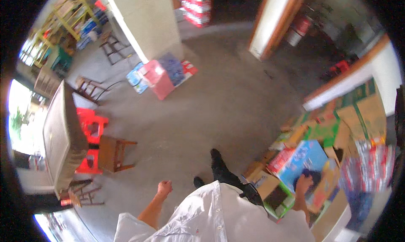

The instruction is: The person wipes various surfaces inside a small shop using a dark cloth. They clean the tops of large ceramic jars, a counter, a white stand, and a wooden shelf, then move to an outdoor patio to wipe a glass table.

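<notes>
My left hand (pixel 165 188) hangs low at my left side over the concrete floor, fingers curled, with nothing seen in it. At my right side, my right hand (pixel 304 182) is over a dark blue item (pixel 313 180), with a blue printed carton (pixel 305 163) just beyond. Blur hides whether the fingers grip the dark item. Below this hand lies an opened cardboard box (pixel 278 196) with green edges. The front of my white shirt and a dark shoe show between the hands.
Stacked flattened cardboard (pixel 360 112) and red-and-silver packs (pixel 368 166) stand at right. At left are a wooden stool (pixel 109 154), red plastic stools (pixel 91 123) and a table (pixel 57 137). A pink box (pixel 158 79) stands by the wall end ahead, near a doorway.
</notes>
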`<move>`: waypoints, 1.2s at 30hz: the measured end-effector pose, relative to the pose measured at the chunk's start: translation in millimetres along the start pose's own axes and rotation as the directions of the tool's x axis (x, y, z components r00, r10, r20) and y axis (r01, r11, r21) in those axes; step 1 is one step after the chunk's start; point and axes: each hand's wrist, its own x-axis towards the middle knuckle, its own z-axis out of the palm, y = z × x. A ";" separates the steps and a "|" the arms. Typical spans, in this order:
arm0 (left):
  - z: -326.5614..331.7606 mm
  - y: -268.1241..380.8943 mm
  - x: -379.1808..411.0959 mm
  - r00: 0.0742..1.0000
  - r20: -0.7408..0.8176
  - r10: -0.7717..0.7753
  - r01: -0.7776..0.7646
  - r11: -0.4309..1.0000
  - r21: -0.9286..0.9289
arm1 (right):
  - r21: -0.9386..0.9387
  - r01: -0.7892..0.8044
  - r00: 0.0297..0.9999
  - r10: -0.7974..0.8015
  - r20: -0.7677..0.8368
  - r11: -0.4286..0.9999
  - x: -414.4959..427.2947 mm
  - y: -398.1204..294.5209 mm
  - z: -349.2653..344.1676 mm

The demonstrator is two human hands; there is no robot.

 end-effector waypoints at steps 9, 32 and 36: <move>37.3 242.5 22.2 0.980 0.188 -0.071 0.111 0.972 -0.208 | 0.579 0.123 0.927 -0.301 0.222 0.806 86.9 -191.7 76.0; -379.6 371.4 184.8 0.999 0.039 0.005 0.038 0.173 -0.984 | 0.903 0.414 -0.595 -0.718 0.361 0.111 -399.2 -1013.8 -129.2; -418.2 414.2 227.7 0.994 -0.002 0.113 -0.029 0.244 -0.969 | 0.953 0.299 -0.666 -0.724 0.179 -0.040 -422.1 -1085.0 -87.3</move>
